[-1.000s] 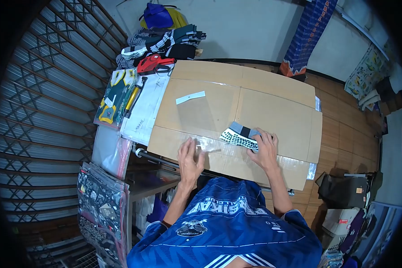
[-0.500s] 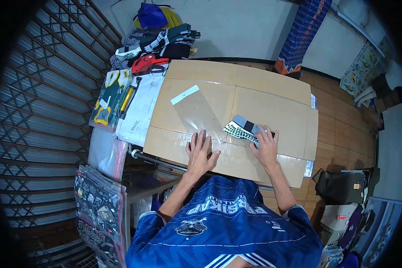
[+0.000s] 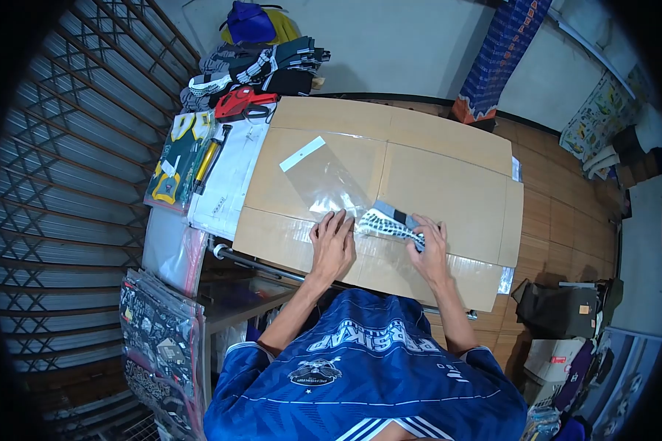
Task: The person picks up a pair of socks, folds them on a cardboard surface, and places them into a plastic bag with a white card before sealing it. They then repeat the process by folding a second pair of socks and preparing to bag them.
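Note:
A clear plastic bag (image 3: pixel 321 175) with a white top strip lies flat and slanted on the cardboard sheet (image 3: pixel 449 169). My left hand (image 3: pixel 334 246) rests at the bag's lower end, its fingers bent and close together; whether they pinch the plastic is too small to make out. My right hand (image 3: pixel 429 253) grips the right end of a folded sock (image 3: pixel 388 221), grey and black with a white dotted part. The sock's other end points toward the bag's opening, beside my left fingertips.
Left of the cardboard lie a yellow-handled tool (image 3: pixel 208 162), a red object (image 3: pixel 240 103) and a packed green garment (image 3: pixel 176 158). Folded socks (image 3: pixel 287 62) are piled at the back left. A dark bag (image 3: pixel 563 307) stands on the floor at right.
The sock has shifted left toward the bag and turned, now gripped by my right hand. My left hand's fingers have drawn together at the bag's lower end.

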